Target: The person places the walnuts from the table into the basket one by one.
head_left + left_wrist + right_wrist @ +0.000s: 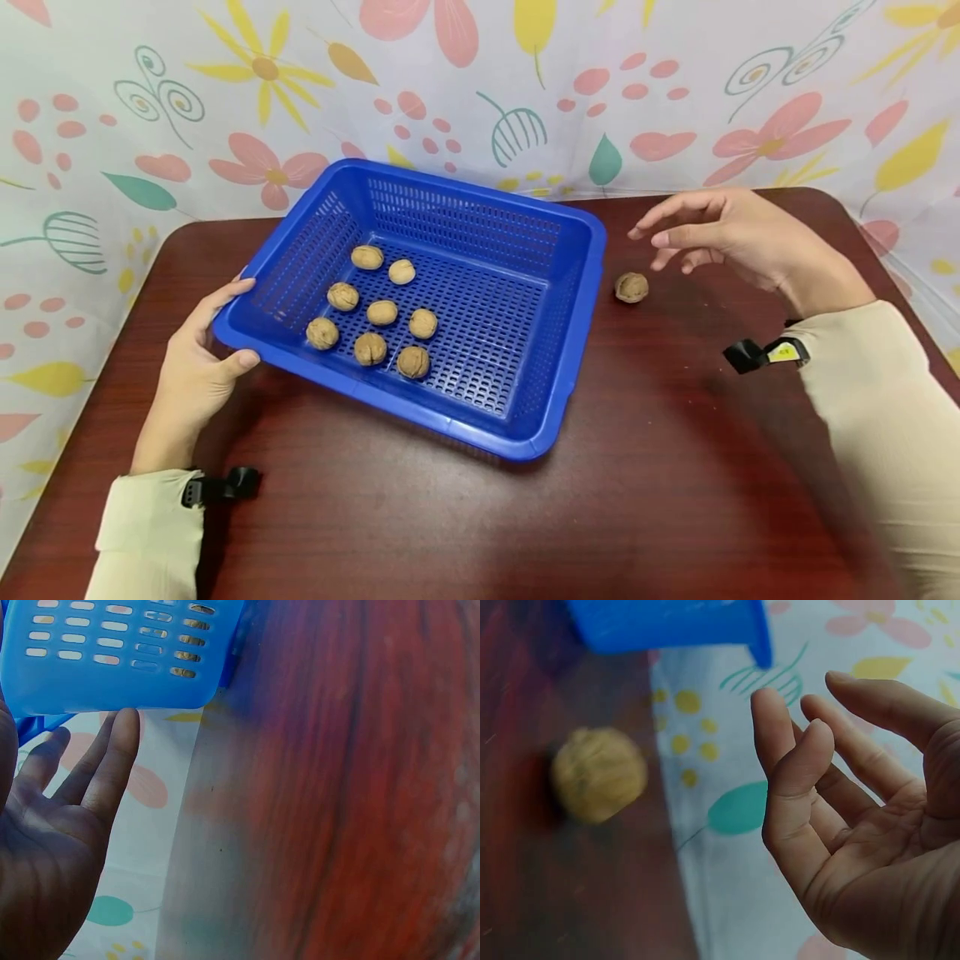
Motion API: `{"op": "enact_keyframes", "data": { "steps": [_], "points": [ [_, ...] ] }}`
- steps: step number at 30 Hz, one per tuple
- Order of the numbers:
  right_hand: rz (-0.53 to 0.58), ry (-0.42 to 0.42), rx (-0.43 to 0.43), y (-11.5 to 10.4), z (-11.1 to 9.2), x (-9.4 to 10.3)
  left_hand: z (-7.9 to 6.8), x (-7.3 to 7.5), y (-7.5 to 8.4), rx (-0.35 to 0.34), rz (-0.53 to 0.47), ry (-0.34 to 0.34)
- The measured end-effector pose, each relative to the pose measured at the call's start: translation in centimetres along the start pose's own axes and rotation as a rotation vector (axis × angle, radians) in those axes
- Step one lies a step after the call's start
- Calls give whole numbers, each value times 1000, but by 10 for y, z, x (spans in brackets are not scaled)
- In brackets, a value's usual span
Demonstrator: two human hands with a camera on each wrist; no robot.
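A blue plastic basket [480,425] with slotted walls holds several walnuts [382,312], gathered toward its left side. My left hand [191,375] grips the basket's left corner, thumb on the front rim and fingers along the outer left side. In the left wrist view, long fingers [112,761] reach up to the basket's underside. To the right of the basket, one walnut [632,287] lies on the table, also seen in the right wrist view as a blurred walnut [600,775]. My right hand [738,237] hovers just above and right of this walnut, fingers loosely bent and holding nothing.
The dark red-brown wooden table [450,517] spreads beneath everything. A white curtain [465,83] printed with flowers and leaves hangs along the table's back edge, close behind the basket's far rim.
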State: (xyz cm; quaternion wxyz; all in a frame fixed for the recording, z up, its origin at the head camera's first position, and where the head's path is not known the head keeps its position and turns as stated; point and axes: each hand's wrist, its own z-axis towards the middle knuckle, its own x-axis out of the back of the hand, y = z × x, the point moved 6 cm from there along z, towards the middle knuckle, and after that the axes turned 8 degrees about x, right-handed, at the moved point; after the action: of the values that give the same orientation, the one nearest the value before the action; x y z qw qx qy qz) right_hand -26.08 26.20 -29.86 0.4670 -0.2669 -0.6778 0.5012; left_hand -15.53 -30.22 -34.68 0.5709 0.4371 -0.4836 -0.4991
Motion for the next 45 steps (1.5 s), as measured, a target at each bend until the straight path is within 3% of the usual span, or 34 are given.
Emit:
{"op": "enact_keyframes", "data": {
  "steps": [8, 15, 32, 45],
  "points": [
    [20, -18, -104, 45, -5, -3, -1, 1, 0, 9, 13, 7],
    [79, -22, -134, 65, -7, -6, -2, 2, 0, 8, 32, 16],
    [98, -92, -136, 72, -6, -25, 0, 0, 0, 3, 11, -4],
    [75, -38, -131, 73, -6, -27, 0, 0, 0, 16, 48, -13]
  ]
}}
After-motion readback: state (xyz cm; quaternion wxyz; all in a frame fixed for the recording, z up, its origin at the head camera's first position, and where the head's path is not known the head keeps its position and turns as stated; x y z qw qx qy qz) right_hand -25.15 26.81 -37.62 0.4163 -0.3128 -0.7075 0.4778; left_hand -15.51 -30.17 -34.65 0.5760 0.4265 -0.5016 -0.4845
